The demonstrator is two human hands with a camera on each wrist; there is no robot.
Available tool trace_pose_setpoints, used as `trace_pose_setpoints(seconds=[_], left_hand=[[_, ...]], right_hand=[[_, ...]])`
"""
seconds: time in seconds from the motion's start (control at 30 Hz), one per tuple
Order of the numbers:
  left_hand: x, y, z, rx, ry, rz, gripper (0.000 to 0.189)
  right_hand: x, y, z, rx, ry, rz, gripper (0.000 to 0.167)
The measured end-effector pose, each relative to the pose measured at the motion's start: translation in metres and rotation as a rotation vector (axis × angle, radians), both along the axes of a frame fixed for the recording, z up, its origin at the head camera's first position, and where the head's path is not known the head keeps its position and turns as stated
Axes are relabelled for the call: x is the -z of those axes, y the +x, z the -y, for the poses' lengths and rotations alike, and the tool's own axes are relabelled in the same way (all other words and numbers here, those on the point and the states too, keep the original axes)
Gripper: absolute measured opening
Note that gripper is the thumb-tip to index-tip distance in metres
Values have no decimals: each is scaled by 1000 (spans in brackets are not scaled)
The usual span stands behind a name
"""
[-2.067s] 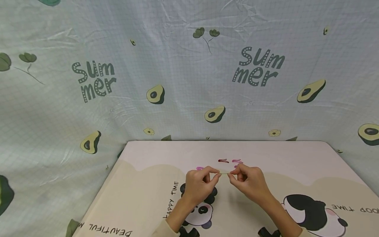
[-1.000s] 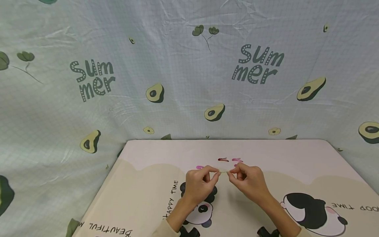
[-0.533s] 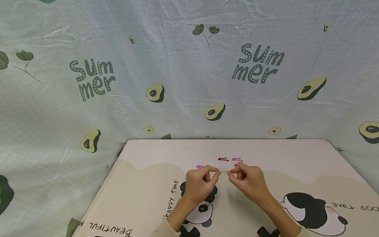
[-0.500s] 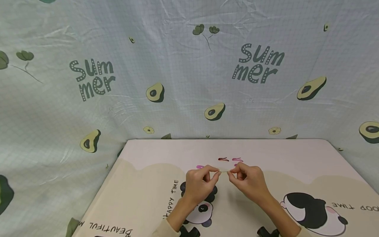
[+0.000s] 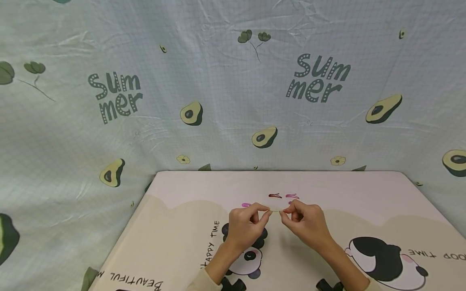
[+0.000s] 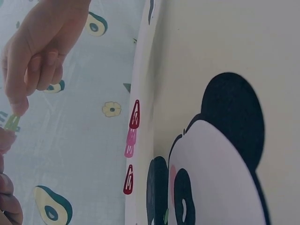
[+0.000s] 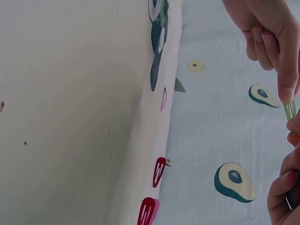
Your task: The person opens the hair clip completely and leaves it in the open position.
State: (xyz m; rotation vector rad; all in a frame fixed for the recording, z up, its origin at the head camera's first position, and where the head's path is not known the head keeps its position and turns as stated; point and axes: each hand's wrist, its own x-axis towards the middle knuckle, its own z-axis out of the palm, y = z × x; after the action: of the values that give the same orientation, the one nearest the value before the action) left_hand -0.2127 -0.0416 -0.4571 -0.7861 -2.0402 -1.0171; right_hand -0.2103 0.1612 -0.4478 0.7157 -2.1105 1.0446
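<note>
A small light-green snap hair clip is held up between both hands, above the far part of the table. My left hand pinches one end between thumb and index finger. At the other end, the thumb and index finger of my right hand pinch the clip. Both wrist views show the green clip stretched lengthwise between the fingertips; the fingers cover its ends. Beyond the hands lie a dark red hair clip and a pink hair clip. A pinkish-purple clip sits partly behind the left hand.
The table mat is cream and pale pink, printed with a panda, a dog and lettering. A hanging avocado-print cloth rises behind the table and along its sides. Two dark objects or printed shapes show by the forearms at the bottom edge.
The head view has shifted slightly. Both hands keep the same pinch on the green hair clip in nearly the same place, and the clips on the table have not moved.
</note>
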Motion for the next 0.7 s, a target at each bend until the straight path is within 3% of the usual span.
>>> trace_pose_setpoints(seconds=[0.7], left_hand=[[-2, -3, -6, -16, -2, 16, 3]], right_hand=[[2, -10, -5, -15, 5, 7, 31]])
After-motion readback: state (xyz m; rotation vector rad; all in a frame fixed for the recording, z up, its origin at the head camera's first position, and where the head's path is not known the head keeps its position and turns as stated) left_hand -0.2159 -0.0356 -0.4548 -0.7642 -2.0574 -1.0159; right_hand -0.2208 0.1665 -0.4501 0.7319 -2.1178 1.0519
